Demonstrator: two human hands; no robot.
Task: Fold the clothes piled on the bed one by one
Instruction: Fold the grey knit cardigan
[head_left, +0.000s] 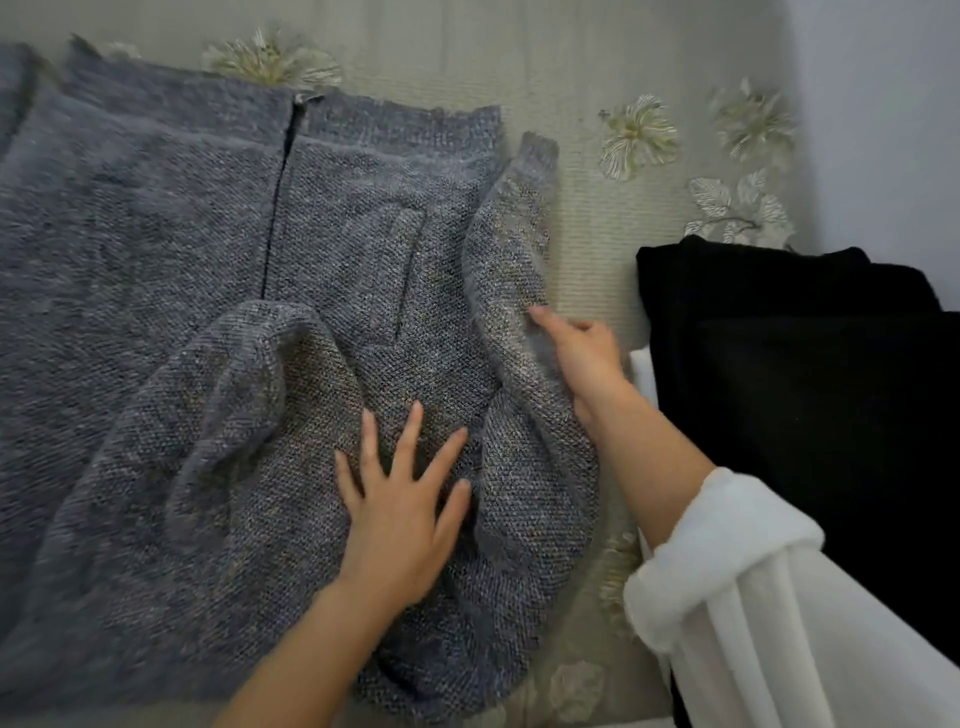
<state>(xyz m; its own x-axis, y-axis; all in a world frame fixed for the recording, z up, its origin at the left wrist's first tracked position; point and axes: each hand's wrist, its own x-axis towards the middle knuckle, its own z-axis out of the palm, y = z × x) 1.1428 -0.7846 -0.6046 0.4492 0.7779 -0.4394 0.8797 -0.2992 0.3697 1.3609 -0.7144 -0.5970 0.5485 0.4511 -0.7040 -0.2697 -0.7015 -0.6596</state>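
Observation:
A grey knitted zip cardigan (171, 249) lies spread over the left and middle of the bed, its dark zip running down from the collar. One sleeve (511, 244) curves along its right side. My left hand (402, 499) lies flat on the knit near the shoulder, fingers spread, holding nothing. My right hand (582, 358) has its fingers closed on the sleeve's right edge, about midway along it. A white rolled-up cuff covers my right forearm.
A folded black garment (810, 395) lies at the right, with a white item (641, 371) showing beneath its left edge. The bedcover (597, 218) is beige with embroidered pale flowers. A pale wall (893, 93) rises at the far right.

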